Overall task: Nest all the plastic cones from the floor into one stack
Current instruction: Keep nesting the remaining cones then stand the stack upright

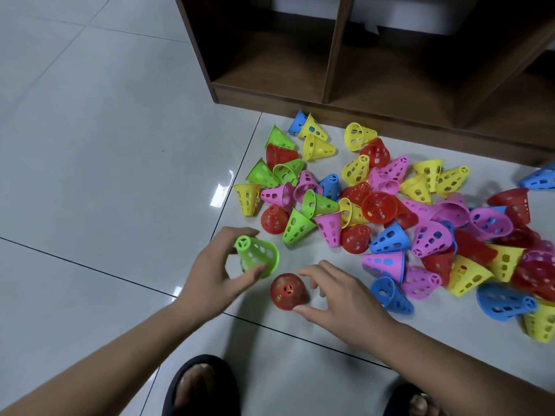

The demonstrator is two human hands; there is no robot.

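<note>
My left hand (216,274) grips a green perforated cone (256,255) between thumb and fingers, tilted with its narrow top toward the left, just above the floor. Right below it a red cone (288,291) stands upright on the tiles, with green showing through its holes. My right hand (339,291) hovers at the red cone's right side, fingers spread and loosely curved, the thumb touching its base. A loose heap of several cones (387,205) in yellow, pink, blue, red and green lies scattered on the floor behind and to the right.
A dark wooden shelf unit (330,94) stands on the floor right behind the heap. Grey glossy tiles (105,160) stretch to the left. My two feet in black slippers (201,385) are at the bottom edge.
</note>
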